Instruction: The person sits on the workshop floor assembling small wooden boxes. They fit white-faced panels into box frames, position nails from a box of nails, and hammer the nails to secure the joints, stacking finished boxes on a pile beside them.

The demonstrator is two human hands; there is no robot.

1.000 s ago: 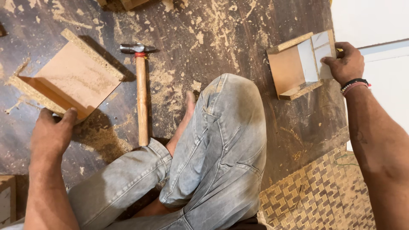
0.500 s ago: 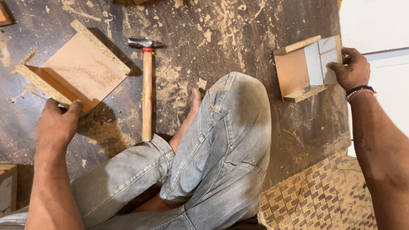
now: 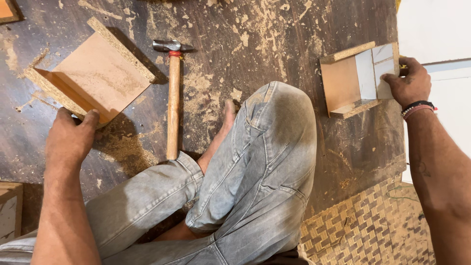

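Now the left hand [image 3: 70, 139] grips the near corner of the big board box [image 3: 93, 78], fingers closed over its edge, thumb side toward the knee. This box lies on the dusty floor [image 3: 274, 34], well left of the legs, w/ its open side toward the person. Right hand [image 3: 408, 81] is closed on the far-right end of the small board box [image 3: 358, 78]; fingers lie on the white inner panel, and the box sits just left of the palm, open face up. Between both boxes lies a hammer [image 3: 172, 98], wood handle pointing to the person, steel head away, not touched by any hand. Bent knee in grey jeans [image 3: 265, 162] is btw. hammer and small box. Sawdust is everywhere; a woven mat [image 3: 368, 230] is at bottom right.
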